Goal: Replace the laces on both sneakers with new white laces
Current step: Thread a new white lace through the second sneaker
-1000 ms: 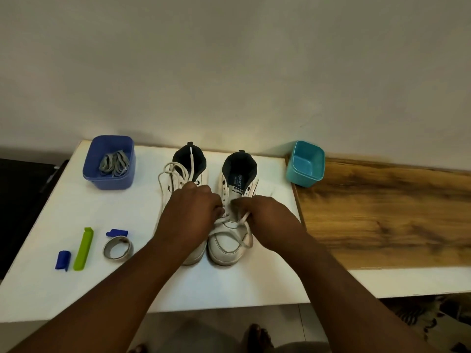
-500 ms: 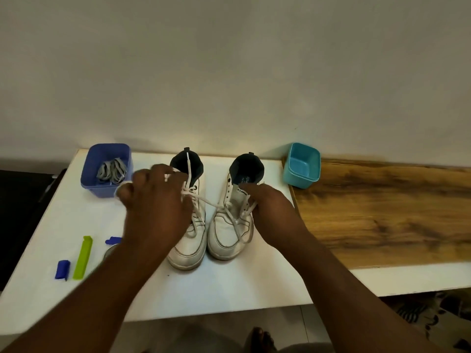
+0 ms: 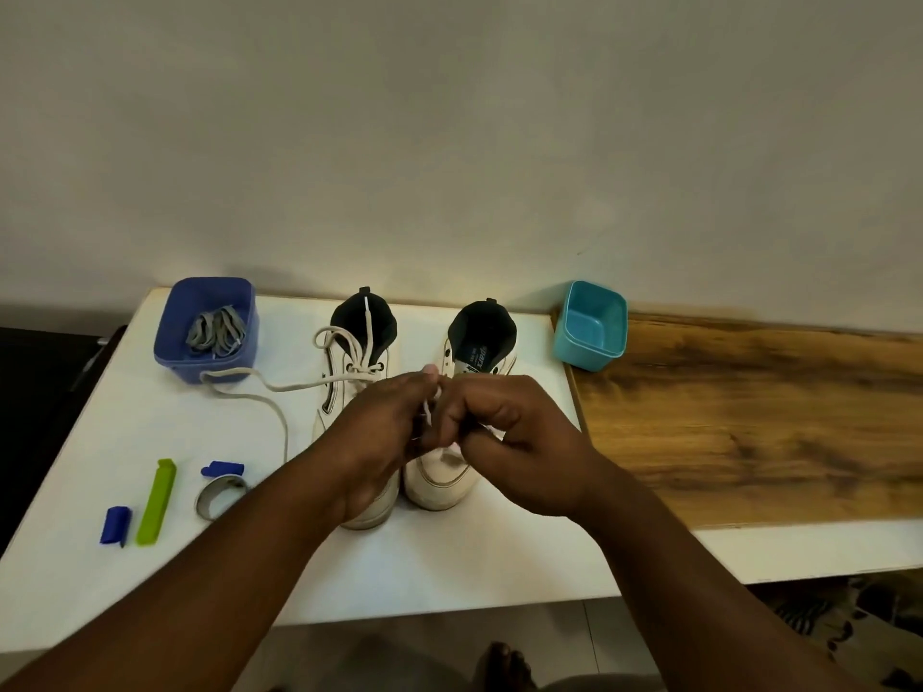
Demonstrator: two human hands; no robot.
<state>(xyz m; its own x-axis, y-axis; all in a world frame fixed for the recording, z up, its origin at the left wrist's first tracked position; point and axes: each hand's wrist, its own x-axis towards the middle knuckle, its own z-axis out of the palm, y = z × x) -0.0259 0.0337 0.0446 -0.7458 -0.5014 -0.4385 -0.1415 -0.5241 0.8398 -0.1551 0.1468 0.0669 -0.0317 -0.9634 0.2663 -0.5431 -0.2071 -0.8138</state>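
White lace (image 3: 428, 408) was pinched between left hand (image 3: 384, 432) and right hand (image 3: 504, 427) above the right sneaker (image 3: 449, 462); threading its next eyelet probably followed.

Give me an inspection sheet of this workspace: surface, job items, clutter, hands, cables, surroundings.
Surface: white tabletop adjoining a brown wood-grain board.
Job's things: two white high-top sneakers side by side; left sneaker laced, its white lace trailing across the table; right sneaker with upper eyelets unlaced. Grey laces lie in a blue square plastic tub.
Clutter: teal square plastic tub, green plastic clip, two small blue pieces, grey ring.
Grippers: left hand and right hand meet over the right sneaker, pinching a white lace end.
Cables: nothing seen.
Surroundings: plain pale wall; bare foot below the table.
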